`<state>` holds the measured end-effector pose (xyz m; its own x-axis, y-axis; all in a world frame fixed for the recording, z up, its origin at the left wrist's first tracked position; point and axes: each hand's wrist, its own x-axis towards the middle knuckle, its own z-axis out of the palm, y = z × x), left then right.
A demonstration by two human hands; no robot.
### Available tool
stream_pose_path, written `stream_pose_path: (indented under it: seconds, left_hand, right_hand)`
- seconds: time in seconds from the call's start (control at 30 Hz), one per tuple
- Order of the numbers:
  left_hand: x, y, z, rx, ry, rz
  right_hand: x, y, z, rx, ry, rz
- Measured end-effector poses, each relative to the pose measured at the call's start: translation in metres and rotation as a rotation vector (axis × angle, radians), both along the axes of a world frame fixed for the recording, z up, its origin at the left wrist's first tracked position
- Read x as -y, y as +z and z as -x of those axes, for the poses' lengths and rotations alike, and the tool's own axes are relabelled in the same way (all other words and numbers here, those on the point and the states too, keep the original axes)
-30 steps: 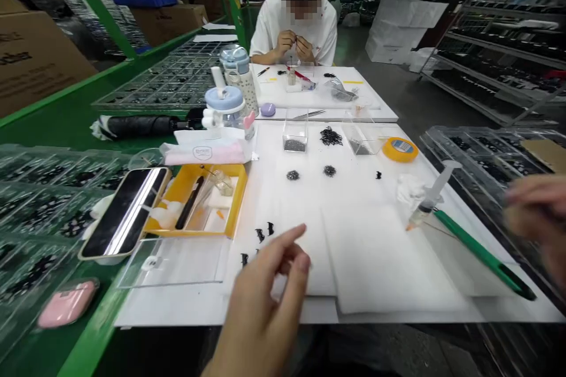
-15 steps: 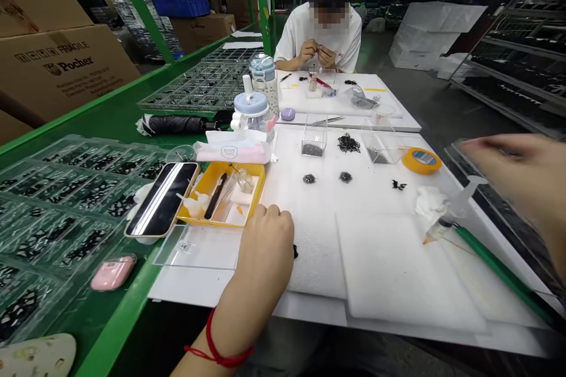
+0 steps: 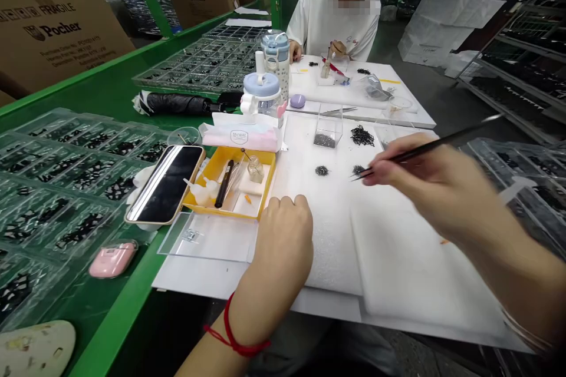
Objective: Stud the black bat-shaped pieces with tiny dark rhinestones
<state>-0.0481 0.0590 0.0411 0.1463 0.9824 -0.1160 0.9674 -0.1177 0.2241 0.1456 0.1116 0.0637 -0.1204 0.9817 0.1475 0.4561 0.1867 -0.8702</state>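
My right hand [image 3: 424, 179] grips a pair of dark tweezers [image 3: 424, 148]. Their tips point left, over or beside a small heap of tiny dark parts [image 3: 358, 170]; contact cannot be made out. A similar heap [image 3: 322, 171] lies to its left. My left hand [image 3: 285, 238], with a red cord [image 3: 232, 336] at the wrist, rests closed on the white foam sheet [image 3: 333, 247]. Its fingers are curled under and hide whatever they hold. Close beside it stands a yellow tray [image 3: 269, 184] with a black pen [image 3: 224, 184] and a small glass bottle [image 3: 255, 169].
A clear box of tiny parts [image 3: 325, 140] and a pile of black pieces [image 3: 362, 136] lie farther back. On the left are a phone [image 3: 165, 184], a pink case [image 3: 112, 259] and compartment trays [image 3: 84, 188]. Opposite sits a co-worker [image 3: 338, 23].
My right hand has come in from the right edge to the heaps, now showing tweezers. My left hand stays closed near the yellow tray. The view has shifted, and the co-worker's hands have moved apart.
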Motion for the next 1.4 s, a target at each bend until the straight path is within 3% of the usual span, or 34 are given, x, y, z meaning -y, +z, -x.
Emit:
stream_pose_path:
  seconds: [0.17,0.33,0.43,0.53,0.63,0.7,0.8,0.87,1.07,1.4]
  left_hand:
    - [-0.005,0.003,0.001,0.08,-0.05,0.018]
    - [0.003,0.0,0.004,0.191,-0.046,-0.022]
    - [0.017,-0.005,-0.001,0.561,-0.126,0.006]
    - [0.027,-0.011,-0.01,1.073,-0.351,0.304]
    - [0.029,-0.02,-0.023,1.337,-0.491,0.586]
    - [0.029,-0.028,-0.031,1.464,-0.392,0.665]
    - [0.033,-0.039,-0.041,1.639,-0.082,0.692]
    - [0.036,-0.046,-0.043,1.723,0.03,0.685]
    - [0.038,-0.054,-0.039,1.768,-0.005,0.898]
    - [0.037,-0.055,-0.037,1.754,-0.025,0.899]
  right_hand:
    - [-0.033,-0.047,0.018,0.061,0.11,0.212]
    - [-0.046,-0.046,0.018,-0.089,0.014,0.216]
    - [-0.05,-0.048,0.026,-0.199,-0.131,0.202]
    - [-0.052,-0.059,0.032,-0.248,-0.22,0.239]
    - [-0.051,-0.068,0.032,-0.263,-0.264,0.249]
    - [-0.051,-0.069,0.032,-0.264,-0.281,0.242]
    - [-0.051,-0.068,0.033,-0.256,-0.29,0.232]
    - [-0.051,-0.067,0.033,-0.247,-0.292,0.224]
    - [-0.051,-0.067,0.034,-0.224,-0.291,0.223]
    - [-0.052,-0.067,0.032,-0.236,-0.259,0.22]
